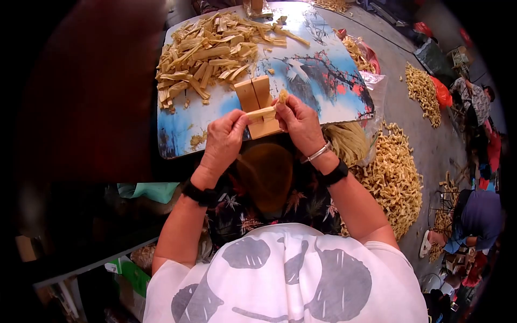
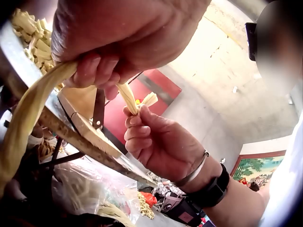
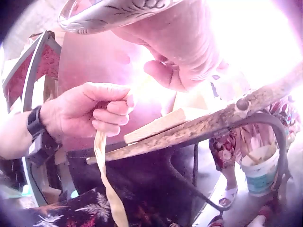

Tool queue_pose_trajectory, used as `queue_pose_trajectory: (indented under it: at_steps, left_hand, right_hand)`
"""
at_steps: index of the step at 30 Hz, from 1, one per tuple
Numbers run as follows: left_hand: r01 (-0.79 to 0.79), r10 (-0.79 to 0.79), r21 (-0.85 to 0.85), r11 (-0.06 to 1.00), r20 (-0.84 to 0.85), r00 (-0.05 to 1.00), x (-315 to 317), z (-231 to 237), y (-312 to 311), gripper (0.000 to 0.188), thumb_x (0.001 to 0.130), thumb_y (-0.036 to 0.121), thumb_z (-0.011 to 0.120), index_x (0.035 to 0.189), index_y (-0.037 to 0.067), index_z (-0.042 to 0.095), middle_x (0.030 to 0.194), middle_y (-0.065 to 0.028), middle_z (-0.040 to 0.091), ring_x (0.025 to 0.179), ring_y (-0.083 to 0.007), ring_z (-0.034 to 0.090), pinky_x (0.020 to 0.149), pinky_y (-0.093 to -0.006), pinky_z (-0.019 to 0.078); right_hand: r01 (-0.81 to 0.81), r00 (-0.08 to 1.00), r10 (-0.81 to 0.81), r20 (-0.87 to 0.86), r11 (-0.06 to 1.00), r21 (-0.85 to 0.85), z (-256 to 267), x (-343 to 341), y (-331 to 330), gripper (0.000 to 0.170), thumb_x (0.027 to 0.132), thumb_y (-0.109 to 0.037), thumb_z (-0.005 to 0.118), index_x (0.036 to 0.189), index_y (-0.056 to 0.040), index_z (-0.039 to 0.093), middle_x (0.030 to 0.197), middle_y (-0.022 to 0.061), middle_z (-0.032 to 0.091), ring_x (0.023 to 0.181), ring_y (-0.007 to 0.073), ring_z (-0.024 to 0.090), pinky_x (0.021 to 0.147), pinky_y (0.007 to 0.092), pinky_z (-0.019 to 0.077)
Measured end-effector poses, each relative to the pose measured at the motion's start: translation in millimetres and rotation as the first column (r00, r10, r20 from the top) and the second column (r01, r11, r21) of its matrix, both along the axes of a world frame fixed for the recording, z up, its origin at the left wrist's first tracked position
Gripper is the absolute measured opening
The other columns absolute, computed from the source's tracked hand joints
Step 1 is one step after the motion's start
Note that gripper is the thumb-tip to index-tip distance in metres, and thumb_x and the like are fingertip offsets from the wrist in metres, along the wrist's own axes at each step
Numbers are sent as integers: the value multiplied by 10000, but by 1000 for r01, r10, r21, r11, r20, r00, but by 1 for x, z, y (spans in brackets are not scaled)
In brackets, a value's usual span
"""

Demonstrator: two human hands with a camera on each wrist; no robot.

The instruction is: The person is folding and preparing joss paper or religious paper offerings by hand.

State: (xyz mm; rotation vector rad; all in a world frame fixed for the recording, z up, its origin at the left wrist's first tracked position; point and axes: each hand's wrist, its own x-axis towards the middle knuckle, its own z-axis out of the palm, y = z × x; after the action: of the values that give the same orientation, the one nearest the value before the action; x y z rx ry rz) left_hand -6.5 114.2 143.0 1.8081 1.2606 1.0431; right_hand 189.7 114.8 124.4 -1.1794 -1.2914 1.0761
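A long, pliable, pale-yellow strip (image 1: pixel 260 113) is stretched between both hands, above a slotted wooden block (image 1: pixel 254 96) at the table's near edge. My left hand (image 1: pixel 222 137) grips the strip with curled fingers, and a long tail of it (image 3: pixel 108 182) hangs below that hand in the right wrist view. My right hand (image 1: pixel 301 125) pinches the strip's other end between thumb and fingers. A short folded tip (image 2: pixel 150 99) pokes out past its thumb in the left wrist view. Glare in the right wrist view hides the right fingertips.
A heap of flat yellow pieces (image 1: pixel 207 54) covers the far left of the painted table (image 1: pixel 334 107). Beside its right edge hang long strips (image 1: pixel 347 141) in clear plastic, above a big pile of short twisted pieces (image 1: pixel 390 180) on the floor. Other people are at the far right.
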Motion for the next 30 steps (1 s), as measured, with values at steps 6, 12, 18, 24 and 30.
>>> queue_pose_trajectory:
  at_steps: [6, 12, 18, 24, 30]
  left_hand:
    - [-151, 151, 0, 988, 4, 988, 8, -16, 45, 193, 972, 164, 592, 881, 1, 640, 664, 10, 519, 639, -76, 442, 580, -262, 399]
    - [-255, 262, -84, 963, 98, 960, 4, -47, 58, 225, 958, 187, 565, 881, 9, 677, 668, -81, 628, 601, -201, 573, 586, -340, 464]
    - [134, 192, -444, 886, 614, 765, -5, -16, 23, 223, 997, 172, 531, 1023, 0, 669, 735, 24, 551, 610, -72, 476, 572, -227, 407]
    - [101, 102, -350, 931, 518, 849, 23, -8, -46, 170, 985, 98, 563, 1102, 10, 651, 895, 29, 629, 800, -46, 543, 741, -198, 449]
    - [-47, 210, -484, 874, 289, 934, 19, -47, -88, 215, 1005, 226, 567, 1035, 38, 667, 907, -9, 651, 871, -98, 606, 833, -236, 488]
  right_hand:
    - [106, 863, -243, 443, 944, 312, -7, -11, 41, 149, 920, -191, 614, 931, -43, 620, 831, 161, 656, 758, 372, 629, 672, 416, 513]
    - [59, 776, -278, 566, 926, 374, -24, -9, 52, 135, 885, -167, 614, 904, -34, 627, 849, 166, 659, 817, 379, 639, 720, 448, 510]
    - [-144, 861, 99, 498, 988, 53, 8, 11, 6, 172, 906, -189, 620, 907, -18, 635, 764, 201, 640, 752, 387, 641, 657, 421, 498]
    - [-130, 887, 154, 435, 988, -83, 21, -6, -52, 361, 856, -337, 731, 1045, -32, 687, 671, 118, 596, 610, 249, 609, 579, 351, 484]
    - [-20, 965, -40, 258, 975, 223, -12, -27, -79, 130, 900, -116, 628, 996, -42, 674, 846, 156, 605, 766, 333, 618, 675, 370, 502]
